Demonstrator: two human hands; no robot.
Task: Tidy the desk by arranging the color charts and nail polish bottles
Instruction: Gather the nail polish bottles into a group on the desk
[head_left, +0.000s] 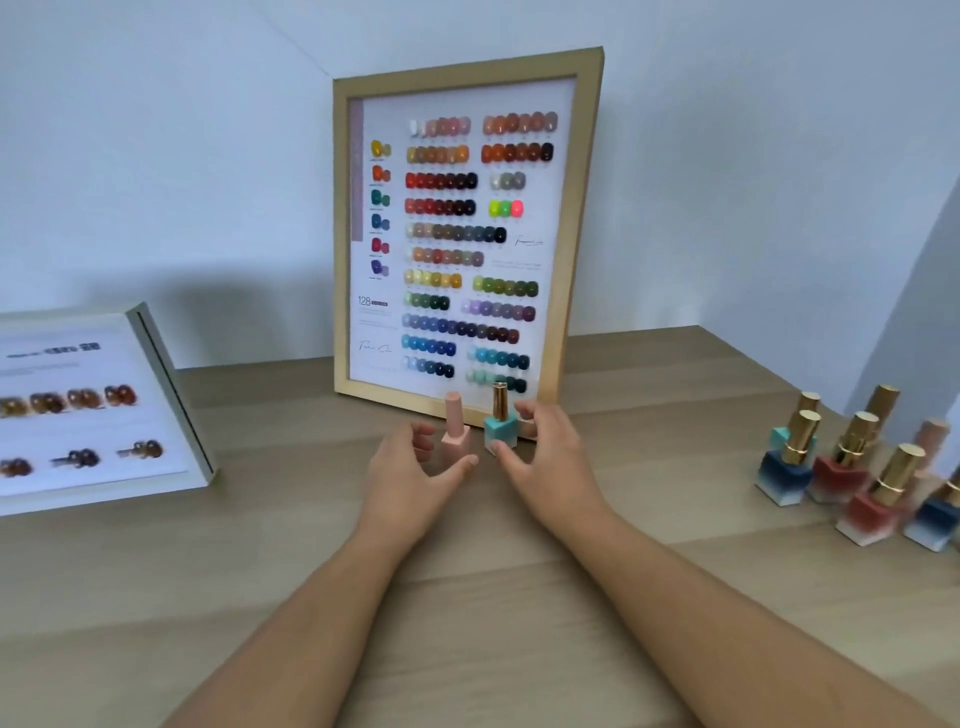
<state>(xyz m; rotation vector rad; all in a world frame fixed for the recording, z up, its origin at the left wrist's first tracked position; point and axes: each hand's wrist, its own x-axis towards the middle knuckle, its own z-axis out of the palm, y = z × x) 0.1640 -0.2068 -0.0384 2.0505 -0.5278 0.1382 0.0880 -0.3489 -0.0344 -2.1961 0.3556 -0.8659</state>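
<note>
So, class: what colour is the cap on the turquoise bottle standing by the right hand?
Gold, clearest in the head view: the turquoise bottle has a shiny gold cap.

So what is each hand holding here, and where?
Left hand around pink bottle's base; right hand around turquoise bottle's base. Firm grip can't be told.

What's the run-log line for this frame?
left hand: around pink bottle | right hand: around teal bottle | both upright before framed chart

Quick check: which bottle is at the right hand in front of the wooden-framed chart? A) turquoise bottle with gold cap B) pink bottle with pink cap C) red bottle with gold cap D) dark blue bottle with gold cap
A: the right hand is curled around the turquoise bottle with the gold cap, while the pink bottle stands at the left hand.
</note>
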